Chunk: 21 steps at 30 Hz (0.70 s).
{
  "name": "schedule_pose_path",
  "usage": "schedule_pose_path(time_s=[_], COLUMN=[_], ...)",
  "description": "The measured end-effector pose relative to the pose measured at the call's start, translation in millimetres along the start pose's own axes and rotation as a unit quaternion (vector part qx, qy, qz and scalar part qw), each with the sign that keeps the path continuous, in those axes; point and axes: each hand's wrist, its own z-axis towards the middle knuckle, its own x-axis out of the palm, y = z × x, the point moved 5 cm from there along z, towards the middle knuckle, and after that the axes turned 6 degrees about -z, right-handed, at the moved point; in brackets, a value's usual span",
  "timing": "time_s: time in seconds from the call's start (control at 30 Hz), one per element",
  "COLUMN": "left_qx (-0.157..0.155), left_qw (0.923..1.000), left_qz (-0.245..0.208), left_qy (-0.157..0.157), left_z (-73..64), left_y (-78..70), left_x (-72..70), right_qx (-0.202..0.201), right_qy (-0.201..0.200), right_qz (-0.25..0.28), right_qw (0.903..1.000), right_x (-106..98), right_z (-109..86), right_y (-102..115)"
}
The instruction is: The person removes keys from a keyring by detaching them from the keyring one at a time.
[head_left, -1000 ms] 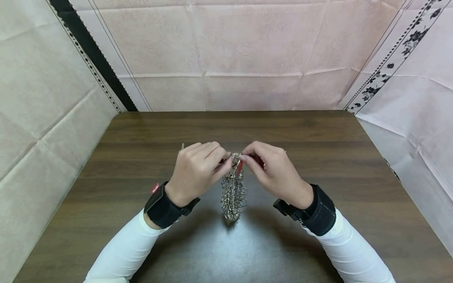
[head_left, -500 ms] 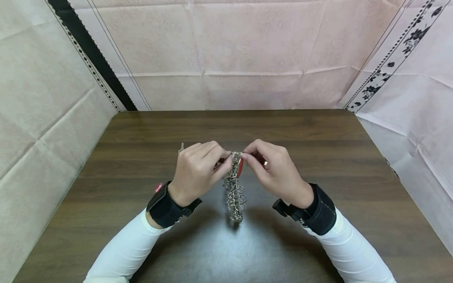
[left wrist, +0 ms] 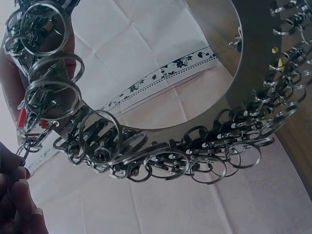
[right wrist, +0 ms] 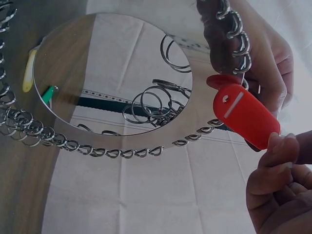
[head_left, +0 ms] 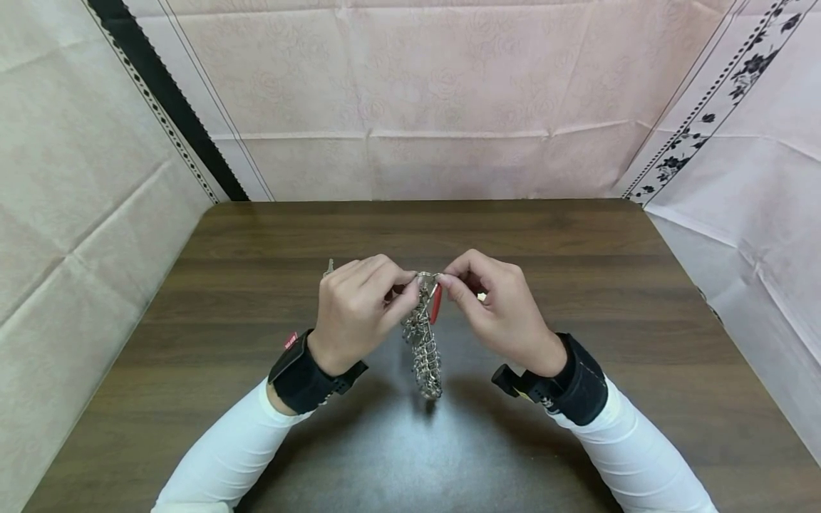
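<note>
A bunch of metal key rings [head_left: 426, 356] hangs from between the hands, its lower end near the table. In the left wrist view, clasps and split rings [left wrist: 170, 156] line a hoop with a round opening. The left hand [head_left: 360, 305] pinches a small ring [left wrist: 29, 141] at the top of the bunch. Facing it, the right hand [head_left: 497, 308] has thumb and finger pinched at the end of a red tag [right wrist: 246, 114]. A hole and a pale slot show in the tag. The exact hold is partly hidden in the head view.
A yellow tag [right wrist: 29, 70] and a green tag [right wrist: 49, 93] appear at the left of the right wrist view. A small silver piece [head_left: 330, 266] sticks up behind the left hand. Patterned cloth [head_left: 410, 100] surrounds the wooden table [head_left: 269, 235] at back and sides.
The right hand has shifted slightly up and to the right. The red tag shows more clearly beside the bunch. The hanging rings have turned and swung a little right.
</note>
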Motion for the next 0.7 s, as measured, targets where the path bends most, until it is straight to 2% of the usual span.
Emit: schedule_pose_path(time_s=[0.33,0.57,0.7], left_qx=[-0.012,-0.019,-0.023], left_qw=[0.9998,0.9995,0.9993], left_qz=[-0.003,-0.010,-0.017], left_qy=[-0.013,-0.022,-0.022], left_z=[-0.8,-1.0,-1.3], left_y=[-0.2,0.6,1.2], left_x=[0.8,1.6,1.3], right_qx=[0.008,0.024,0.017], right_qy=[0.000,0.023,0.032], right_qz=[0.009,0.025,0.043], right_qw=[0.9999,0.9991,0.9984], right_x=[-0.5,0.4,2.6], right_z=[-0.7,-0.2,0.6], right_y=[0.6,-1.8,-2.7])
